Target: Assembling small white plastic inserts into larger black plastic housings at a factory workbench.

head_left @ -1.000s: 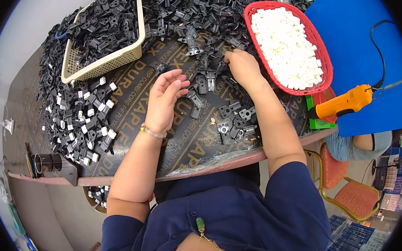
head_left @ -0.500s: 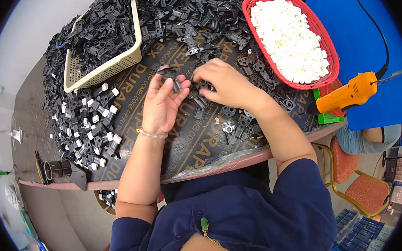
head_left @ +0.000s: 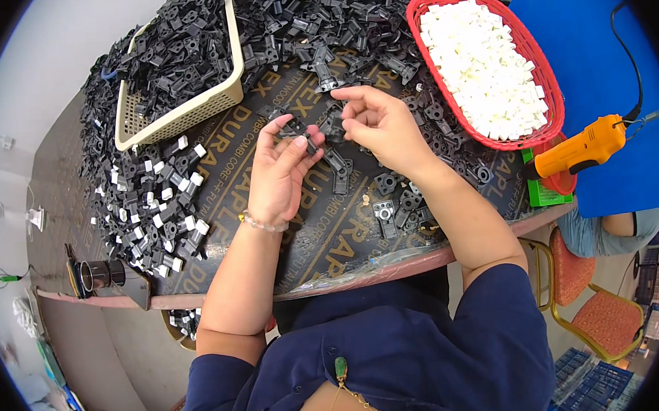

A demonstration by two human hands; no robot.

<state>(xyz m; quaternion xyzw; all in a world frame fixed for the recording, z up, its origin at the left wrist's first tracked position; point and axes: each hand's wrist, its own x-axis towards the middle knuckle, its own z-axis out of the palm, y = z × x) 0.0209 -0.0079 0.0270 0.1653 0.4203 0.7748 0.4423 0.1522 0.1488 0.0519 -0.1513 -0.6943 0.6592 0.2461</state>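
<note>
My left hand (head_left: 285,170) is raised over the dark table (head_left: 324,244), its fingers closed on a small black plastic part (head_left: 293,125). Close beside it, my right hand (head_left: 381,125) pinches another black plastic part (head_left: 333,121). The two parts are held almost together between the hands. Several loose black parts (head_left: 394,201) lie on the table just below my right wrist. A red oval basket (head_left: 560,113) filled with small white pieces (head_left: 480,65) stands to the right of my right hand.
A cream basket (head_left: 186,116) of black parts sits at the back left, with a large heap of black parts (head_left: 331,14) behind. Assembled black-and-white pieces (head_left: 154,210) lie at the left. An orange power tool (head_left: 581,150) rests at the right edge. Another person (head_left: 614,227) sits at the right.
My right hand came back from the heap near the red basket with a black part and met my left hand at the middle; both hands rose and now hold parts together.
</note>
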